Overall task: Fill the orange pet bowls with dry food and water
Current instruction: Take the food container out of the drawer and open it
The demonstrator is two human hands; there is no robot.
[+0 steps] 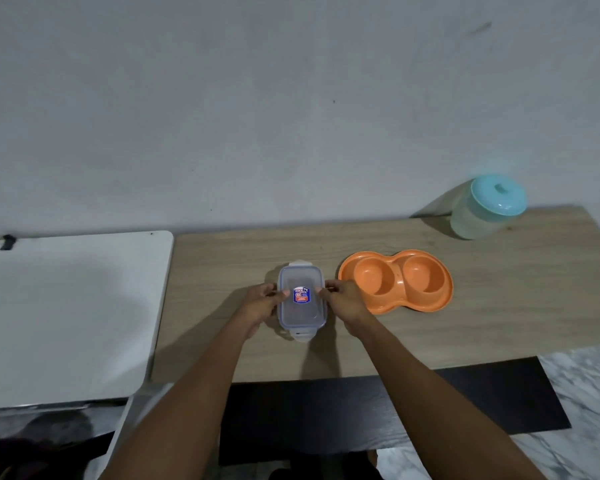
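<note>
Left hand and right hand pinching the side latches of clear lidded container, lid on, contents not discernible. Just right of it on wooden table: orange pet bowls, both wells empty and dry. Far right, well apart: teal-lidded jar, closed, contents unclear. Judged early stage: opening under way, food and water both outstanding.

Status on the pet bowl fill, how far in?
Early. Nothing looks done: both wells of the orange double bowl look empty, no food or water visible. In hand: the left hand and right hand are at the long sides of the clear lidded container, apparently working its side clasps; the lid is on. Left: open it, fill both wells. The teal-lidded jar sits untouched at the back.
</note>
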